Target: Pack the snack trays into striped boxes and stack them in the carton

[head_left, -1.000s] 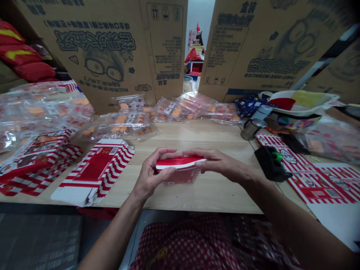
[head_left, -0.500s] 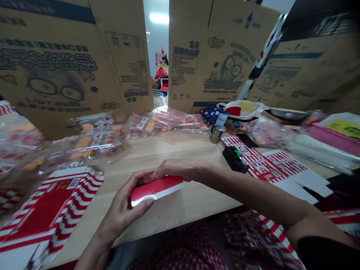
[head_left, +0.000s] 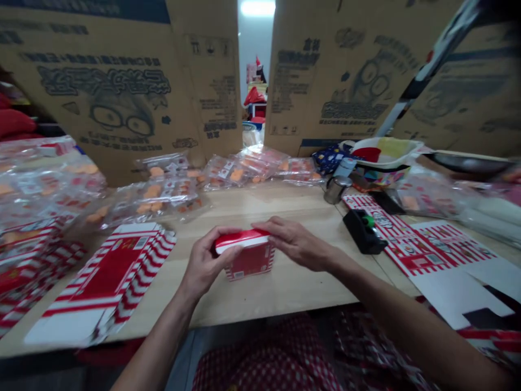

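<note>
A small red and white striped carton (head_left: pixel 249 258) stands on the wooden table (head_left: pixel 285 217) in front of me, its red lid on top. My left hand (head_left: pixel 205 263) grips its left end, thumb on the lid edge and fingers curled round the side. My right hand (head_left: pixel 295 243) rests over the right end, fingers pressed on the lid. To the left lies a stack of flat, unfolded striped cartons (head_left: pixel 109 277).
Clear bags of orange snacks (head_left: pixel 171 187) are spread along the back and left. Large printed cardboard boxes (head_left: pixel 122 81) wall off the far side. A black tape dispenser (head_left: pixel 362 232), a metal cup (head_left: pixel 334 189), a bowl (head_left: pixel 385 152) and more flat cartons (head_left: pixel 431 247) lie to the right.
The view swung right and then back. Both hands kept hold of the carton, which went from tilted with its lid slanting to standing upright on the table.
</note>
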Motion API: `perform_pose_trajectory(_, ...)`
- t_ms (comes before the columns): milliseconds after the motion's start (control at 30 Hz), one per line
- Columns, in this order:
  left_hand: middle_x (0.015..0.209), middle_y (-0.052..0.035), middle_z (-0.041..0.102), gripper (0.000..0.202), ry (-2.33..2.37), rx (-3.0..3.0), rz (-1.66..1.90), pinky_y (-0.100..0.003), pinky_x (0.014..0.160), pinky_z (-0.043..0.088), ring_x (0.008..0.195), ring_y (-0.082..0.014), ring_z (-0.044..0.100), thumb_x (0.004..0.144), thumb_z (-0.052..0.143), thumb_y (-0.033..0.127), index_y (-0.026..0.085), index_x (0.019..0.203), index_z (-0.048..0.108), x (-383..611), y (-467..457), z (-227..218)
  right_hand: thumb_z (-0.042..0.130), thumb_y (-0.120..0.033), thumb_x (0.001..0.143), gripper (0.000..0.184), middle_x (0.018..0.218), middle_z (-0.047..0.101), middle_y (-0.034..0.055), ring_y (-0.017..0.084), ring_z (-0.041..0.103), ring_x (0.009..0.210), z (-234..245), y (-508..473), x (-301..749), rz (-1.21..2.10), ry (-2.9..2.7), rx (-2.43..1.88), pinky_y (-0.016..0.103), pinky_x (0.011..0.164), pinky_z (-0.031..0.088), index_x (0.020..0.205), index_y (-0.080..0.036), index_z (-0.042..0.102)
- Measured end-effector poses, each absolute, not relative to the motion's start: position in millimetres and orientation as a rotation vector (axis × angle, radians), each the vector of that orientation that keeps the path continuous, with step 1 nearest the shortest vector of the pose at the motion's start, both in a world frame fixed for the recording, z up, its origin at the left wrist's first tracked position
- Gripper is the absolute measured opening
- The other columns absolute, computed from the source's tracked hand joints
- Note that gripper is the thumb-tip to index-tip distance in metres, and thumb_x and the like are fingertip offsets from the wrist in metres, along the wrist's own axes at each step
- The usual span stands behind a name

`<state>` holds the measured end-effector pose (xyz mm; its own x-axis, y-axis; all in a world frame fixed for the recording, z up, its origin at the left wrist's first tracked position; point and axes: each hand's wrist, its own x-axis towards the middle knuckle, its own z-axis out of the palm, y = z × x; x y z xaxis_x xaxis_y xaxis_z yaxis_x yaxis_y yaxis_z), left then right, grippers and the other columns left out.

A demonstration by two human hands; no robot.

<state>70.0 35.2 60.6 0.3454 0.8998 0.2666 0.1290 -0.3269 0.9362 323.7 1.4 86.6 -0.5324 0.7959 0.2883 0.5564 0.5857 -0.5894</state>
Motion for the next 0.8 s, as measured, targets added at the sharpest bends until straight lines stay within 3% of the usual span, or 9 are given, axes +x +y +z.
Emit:
perform_pose_trajectory(133,0.105,-0.0052,0.075,0.038,1.041,1.752,1.196,-0.025,0.071,0.061,0.088,-0.0217,0.072,0.080,0.076,0.043,0.022,0.111,0.071,67,36,50,0.040,-0.021,0.104,0.032,0.110,0.059,0.0113,0.020,0.059,0.093,91,5,319,0.401,-2.468,-1.128,0.034,0.085,0.053,0.134,-0.015,0.050)
perform_pose_trajectory(233,0.109,-0.0041,0.076,0.044,1.057,1.739,1.184,-0.026,0.067,0.063,0.087,-0.0235,0.074,0.076,0.079,0.046,0.025,0.115,0.071,65,44,38,0.051,-0.016,0.096,0.032,0.116,0.057,0.0125,0.022,0.056,0.102,100,16,320,0.413,-2.519,-1.128,0.034,0.089,0.052,0.128,-0.015,0.049)
perform_pose_trajectory(367,0.110,-0.0045,0.077,0.043,0.955,1.708,1.048,-0.031,0.067,0.065,0.090,-0.0285,0.075,0.076,0.079,0.048,0.026,0.113,0.074,64,54,33,0.054,-0.028,0.099,0.027,0.122,0.059,0.0119,0.021,0.057,0.113,112,35,322,0.776,-2.479,-1.084,0.033,0.101,0.047,0.122,-0.015,0.053)
perform_pose_trajectory(467,0.102,-0.0044,0.078,0.041,0.959,1.739,1.064,-0.028,0.062,0.063,0.081,-0.0263,0.075,0.074,0.080,0.049,0.025,0.107,0.076,67,49,39,0.053,-0.036,0.101,0.026,0.117,0.063,0.0098,0.019,0.061,0.105,116,42,321,1.024,-2.451,-1.083,0.029,0.091,0.051,0.115,-0.015,0.057)
perform_pose_trajectory(533,0.092,-0.0042,0.077,0.039,1.007,1.760,1.109,-0.024,0.056,0.059,0.074,-0.0225,0.073,0.074,0.080,0.049,0.022,0.101,0.076,71,42,44,0.053,-0.034,0.101,0.023,0.113,0.065,0.0099,0.019,0.062,0.100,112,39,319,0.964,-2.456,-1.108,0.030,0.088,0.051,0.112,-0.014,0.060)
perform_pose_trajectory(633,0.083,-0.0032,0.074,0.039,1.038,1.730,1.128,-0.021,0.048,0.051,0.061,-0.0166,0.066,0.080,0.076,0.050,0.019,0.103,0.073,76,32,46,0.048,-0.028,0.102,0.025,0.120,0.066,0.0133,0.022,0.061,0.107,101,27,319,0.706,-2.388,-1.077,0.038,0.097,0.047,0.120,-0.014,0.060)
perform_pose_trajectory(733,0.097,-0.0049,0.074,0.034,1.006,1.712,1.233,-0.023,0.063,0.054,0.079,-0.0178,0.069,0.089,0.068,0.047,0.019,0.109,0.069,80,29,39,0.044,-0.020,0.103,0.028,0.126,0.066,0.0111,0.021,0.062,0.111,90,21,320,0.593,-2.311,-1.024,0.039,0.097,0.046,0.128,-0.019,0.057)
perform_pose_trajectory(800,0.099,-0.0041,0.072,0.028,1.017,1.712,1.333,-0.023,0.071,0.054,0.085,-0.0163,0.068,0.094,0.063,0.043,0.020,0.108,0.068,81,27,34,0.042,-0.020,0.104,0.024,0.117,0.069,0.0074,0.018,0.063,0.102,87,18,319,0.584,-2.315,-0.980,0.035,0.090,0.048,0.122,-0.021,0.059)
